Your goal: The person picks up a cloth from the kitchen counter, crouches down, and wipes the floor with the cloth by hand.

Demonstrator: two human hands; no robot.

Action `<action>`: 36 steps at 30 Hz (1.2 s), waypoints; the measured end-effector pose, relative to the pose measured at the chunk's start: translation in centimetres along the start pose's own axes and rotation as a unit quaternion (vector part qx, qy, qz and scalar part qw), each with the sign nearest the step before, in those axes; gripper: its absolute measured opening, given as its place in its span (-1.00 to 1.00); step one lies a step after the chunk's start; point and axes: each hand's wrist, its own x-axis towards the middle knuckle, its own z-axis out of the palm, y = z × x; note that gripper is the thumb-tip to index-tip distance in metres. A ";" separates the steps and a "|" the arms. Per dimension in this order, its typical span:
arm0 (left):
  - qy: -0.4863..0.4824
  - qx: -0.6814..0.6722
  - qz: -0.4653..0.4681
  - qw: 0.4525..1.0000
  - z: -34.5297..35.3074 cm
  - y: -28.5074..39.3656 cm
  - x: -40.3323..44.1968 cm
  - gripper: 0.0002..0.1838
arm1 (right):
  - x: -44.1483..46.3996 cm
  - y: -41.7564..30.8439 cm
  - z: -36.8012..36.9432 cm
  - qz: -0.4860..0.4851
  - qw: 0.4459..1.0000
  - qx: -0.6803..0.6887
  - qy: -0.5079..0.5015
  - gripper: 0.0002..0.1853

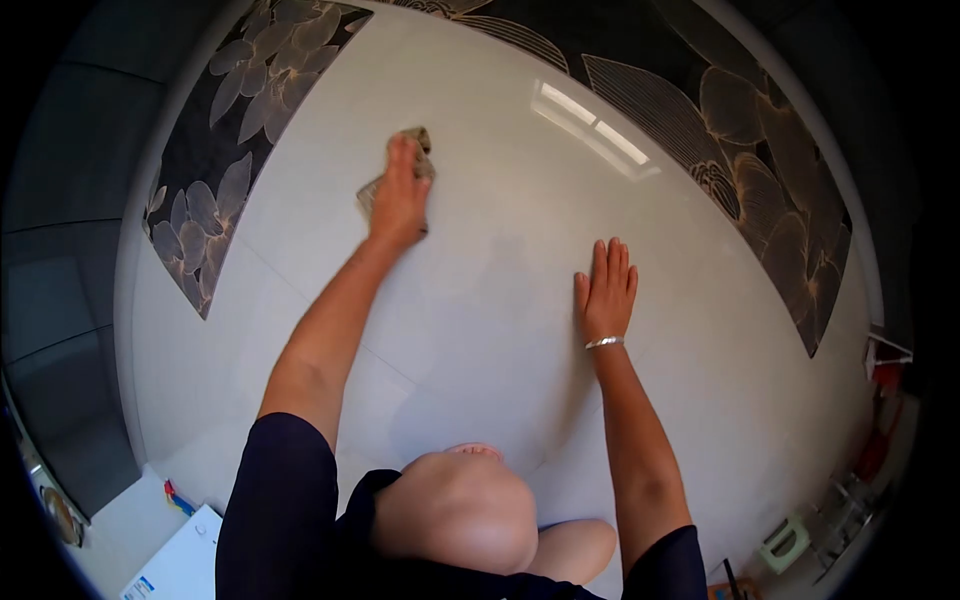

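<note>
A crumpled grey-brown cloth (422,163) lies on the glossy white tiled floor (480,190) in the upper left middle. My left hand (400,205) is closed over it, fingers pointing forward, pressing it to the tile. Part of the cloth shows on either side of the fingers, and the rest is hidden under the palm. Farther right, my right hand (608,295) rests palm down on the bare tile with its fingers stretched out. It holds nothing, and a silver bracelet (604,342) circles its wrist.
Dark mats with a flower pattern lie at the upper left (205,215) and along the upper right (745,150). Dark cabinet fronts (65,300) line the left side. A white box (180,562) stands lower left. A pale green object (785,545) sits lower right. My bent knee (465,510) is below.
</note>
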 end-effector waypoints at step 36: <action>0.011 0.161 0.147 0.976 4.5 2.5 7.0 -0.51 | -0.2 0.5 1.0 0.016 0.997 -0.069 -0.042 -0.32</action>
